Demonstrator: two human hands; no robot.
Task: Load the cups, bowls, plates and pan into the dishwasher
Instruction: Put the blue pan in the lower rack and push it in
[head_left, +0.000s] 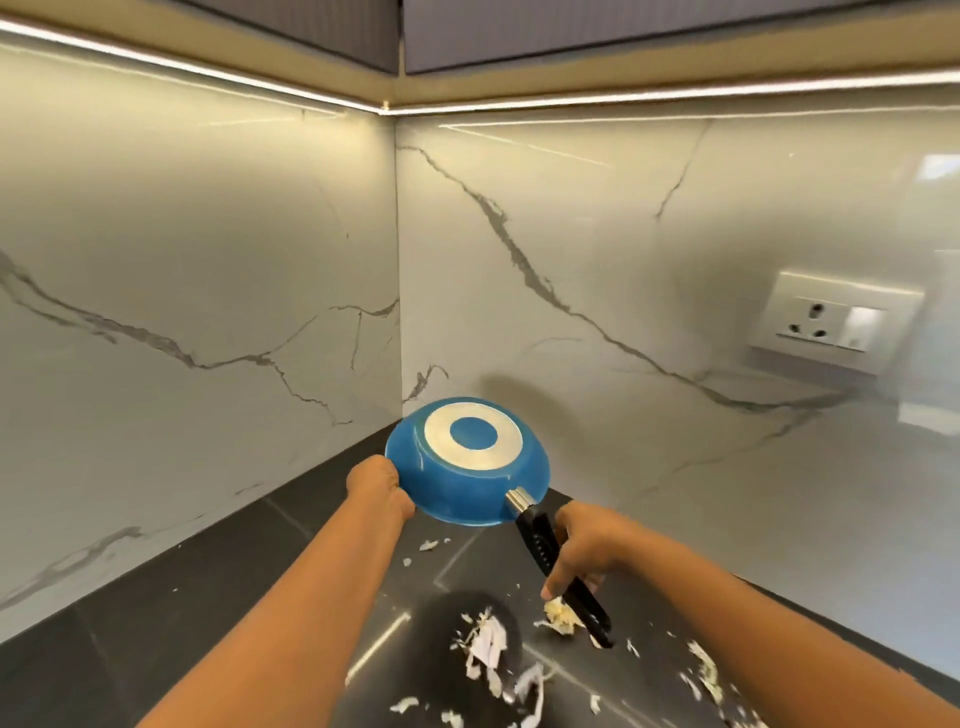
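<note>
A round blue frying pan with a silver ring on its base is held upside down above a dark tiled countertop, its base turned toward the camera. The pan's rim is gripped by the left hand on the side away from the handle, the fingers hidden under the edge. The black plastic handle is held by the right hand, fingers wrapped round it and one fingertip pointing down along it.

Pale food scraps are scattered on the countertop below and between both hands, with one yellowish clump just beside the handle's end. No dishwasher is in view, nor any cups, bowls or plates, so loading appears not yet begun for this pan.

The likeliest trouble is judged to be residue still clinging inside and being carried into the dishwasher. A slip could also be caused by the left hand's shallow hold on the rim, should the pan be greasy. More scraps could be smeared if the handle is lowered.
</note>
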